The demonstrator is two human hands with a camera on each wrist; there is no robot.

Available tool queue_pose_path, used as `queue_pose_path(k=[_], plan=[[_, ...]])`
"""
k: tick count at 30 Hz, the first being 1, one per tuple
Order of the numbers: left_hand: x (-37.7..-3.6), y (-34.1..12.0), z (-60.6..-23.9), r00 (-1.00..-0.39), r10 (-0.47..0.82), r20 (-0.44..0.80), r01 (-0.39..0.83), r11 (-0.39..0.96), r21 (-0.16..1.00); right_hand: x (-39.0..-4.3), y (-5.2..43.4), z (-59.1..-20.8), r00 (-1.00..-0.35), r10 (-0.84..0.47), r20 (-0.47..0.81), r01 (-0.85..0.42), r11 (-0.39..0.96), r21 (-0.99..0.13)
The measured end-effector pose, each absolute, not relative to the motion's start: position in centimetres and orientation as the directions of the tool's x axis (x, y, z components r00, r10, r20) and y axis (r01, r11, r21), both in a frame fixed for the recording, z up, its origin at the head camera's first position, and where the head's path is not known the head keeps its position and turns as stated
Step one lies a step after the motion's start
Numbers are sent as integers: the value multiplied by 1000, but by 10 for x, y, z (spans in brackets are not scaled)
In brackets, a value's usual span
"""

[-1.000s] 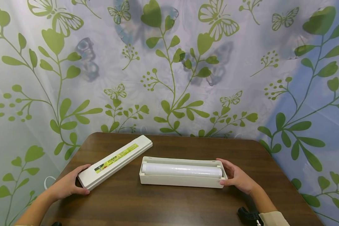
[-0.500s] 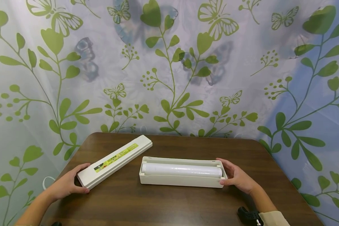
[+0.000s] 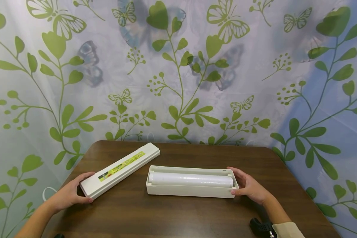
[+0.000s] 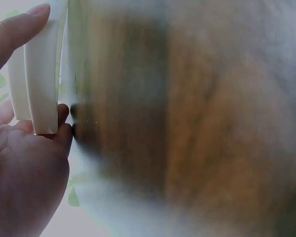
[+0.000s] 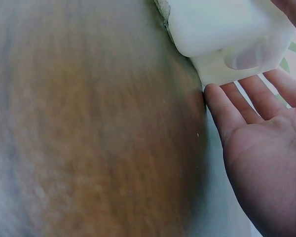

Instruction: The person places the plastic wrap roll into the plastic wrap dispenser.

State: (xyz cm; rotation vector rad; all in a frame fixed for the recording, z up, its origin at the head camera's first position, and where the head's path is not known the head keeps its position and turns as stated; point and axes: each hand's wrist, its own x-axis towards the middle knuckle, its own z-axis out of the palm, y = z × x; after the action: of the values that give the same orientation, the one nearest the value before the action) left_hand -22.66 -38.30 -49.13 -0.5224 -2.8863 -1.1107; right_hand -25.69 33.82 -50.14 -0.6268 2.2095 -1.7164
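A long white lid (image 3: 137, 165) with a yellow-green label lies slanted on the left of the table. My left hand (image 3: 69, 194) grips its near end, thumb on one side and fingers on the other. Right of it, an open white dispenser box (image 3: 190, 191) stands lengthwise, holding a roll of what looks like cling film (image 3: 191, 179). The box's right end is between the thumb and fingers of my right hand (image 3: 251, 189). In the left wrist view the white end of the lid (image 4: 43, 84) sits in the hand; the right wrist view shows the box end (image 5: 217, 29) against the fingertips.
The brown wooden table (image 3: 166, 218) has rounded far corners. Behind it hangs a pale curtain (image 3: 178, 82) printed with green leaves and butterflies. A black strap device (image 3: 260, 228) is on the right wrist, and a white loop (image 3: 49, 190) shows beyond the table's left edge.
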Motion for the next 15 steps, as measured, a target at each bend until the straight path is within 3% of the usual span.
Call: queue_pose_path(k=[15], plan=[[-227,-381,-489,-946,306,112,287,623,727,-258,339,-501,-866,-498,42,-161,200,-966]])
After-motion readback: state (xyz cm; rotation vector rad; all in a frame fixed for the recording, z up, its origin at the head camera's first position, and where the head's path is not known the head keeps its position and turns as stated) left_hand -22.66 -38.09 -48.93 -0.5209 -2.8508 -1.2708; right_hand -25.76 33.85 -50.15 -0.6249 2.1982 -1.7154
